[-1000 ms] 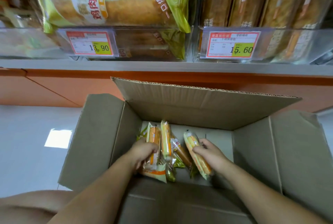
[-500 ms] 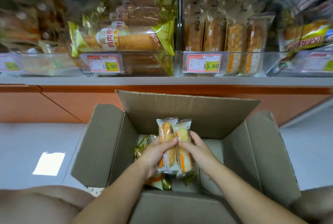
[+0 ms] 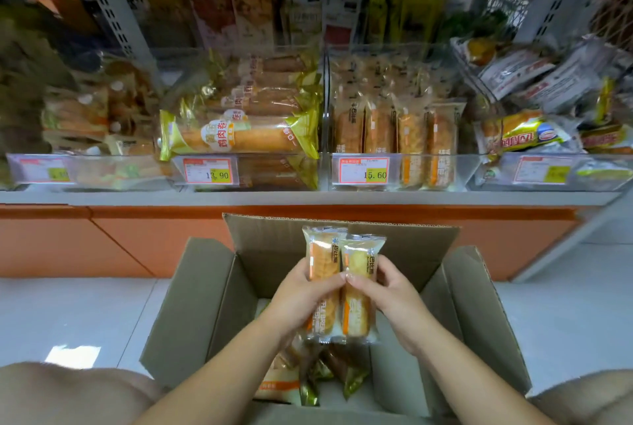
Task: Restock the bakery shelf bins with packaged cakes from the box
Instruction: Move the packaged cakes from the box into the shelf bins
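Head-camera view looking down at a person's 2 bare arms reaching over an open cardboard box point(image 3: 212, 304) on a pale floor point(image 3: 68, 315), in front of a shop shelf point(image 3: 308, 198).

The left hand point(image 3: 298, 301) and right hand point(image 3: 397, 298) hold 2 packaged cakes upright and side by side, touching along their long edges, above the box opening. The left cake point(image 3: 323, 253) sits in the left hand and the right cake point(image 3: 359, 308) in the right hand. Each hand's fingers point(image 3: 384, 265) curl round the outer edge of its pack, and the thumbs lie across the fronts with their tips meeting at the seam between the 2 packs. The tops of both wrappers stand clear above the fingers; the bottoms hang below them.

More wrapped packs point(image 3: 308, 380) lie at the bottom of the box, under the hands.

On the shelf stand clear bins. One bin point(image 3: 455, 171), tagged 15.60 point(image 3: 363, 169), holds similar orange-wrapped cakes standing on end. The bin to its left point(image 3: 274, 171), tagged 13.90 point(image 3: 208, 171), holds long rolls in green-ended wrappers.
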Tool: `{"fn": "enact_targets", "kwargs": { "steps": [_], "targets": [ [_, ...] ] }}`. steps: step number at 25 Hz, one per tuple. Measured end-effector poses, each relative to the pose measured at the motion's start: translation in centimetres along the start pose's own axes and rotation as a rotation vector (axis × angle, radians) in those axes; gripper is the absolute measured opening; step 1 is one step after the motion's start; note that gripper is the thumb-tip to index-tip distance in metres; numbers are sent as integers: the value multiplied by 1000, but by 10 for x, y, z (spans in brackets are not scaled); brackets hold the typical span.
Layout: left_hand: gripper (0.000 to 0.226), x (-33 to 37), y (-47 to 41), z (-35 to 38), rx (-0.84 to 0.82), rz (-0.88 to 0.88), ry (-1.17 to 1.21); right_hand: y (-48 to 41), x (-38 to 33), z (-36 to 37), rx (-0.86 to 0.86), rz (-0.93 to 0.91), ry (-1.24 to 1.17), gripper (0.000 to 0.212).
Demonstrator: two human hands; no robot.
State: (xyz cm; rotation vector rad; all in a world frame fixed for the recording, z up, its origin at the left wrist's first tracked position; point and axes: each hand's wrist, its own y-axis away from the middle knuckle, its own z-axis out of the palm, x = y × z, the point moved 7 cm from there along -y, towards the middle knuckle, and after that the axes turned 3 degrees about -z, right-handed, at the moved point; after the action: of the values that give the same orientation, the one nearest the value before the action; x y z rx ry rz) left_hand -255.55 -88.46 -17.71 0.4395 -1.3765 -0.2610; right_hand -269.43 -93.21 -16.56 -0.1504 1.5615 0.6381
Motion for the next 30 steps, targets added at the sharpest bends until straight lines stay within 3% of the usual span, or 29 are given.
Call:
{"fn": "enact_targets", "kwargs": {
  "steps": [4,9,12,15,19,22,24,27,30],
  "targets": [
    [37,62,8,0,64,171,-222,3,-75,-23,71,-173,147,35],
    [62,153,21,-2,143,385,-548,7,-211,-80,282,-502,176,39],
    [57,191,20,-8,238,486,-583,-5,-262,-94,383,-635,232,45],
    [54,203,14,-17,303,506,-583,-38,-268,-83,388,-586,451,55],
    [42,197,6,-25,294,478,-540,-97,-233,-57,212,-341,757,53],
    [46,196,0,-28,268,465,-480,-127,-217,-49,163,-237,791,79],
    [56,197,-2,-31,268,461,-454,-135,-213,-46,165,-200,834,85],
    [64,197,-3,-32,267,464,-459,-134,-212,-47,174,-216,757,72],
    [58,198,-2,-31,266,464,-471,-128,-216,-52,185,-220,675,64]
  ]
}}
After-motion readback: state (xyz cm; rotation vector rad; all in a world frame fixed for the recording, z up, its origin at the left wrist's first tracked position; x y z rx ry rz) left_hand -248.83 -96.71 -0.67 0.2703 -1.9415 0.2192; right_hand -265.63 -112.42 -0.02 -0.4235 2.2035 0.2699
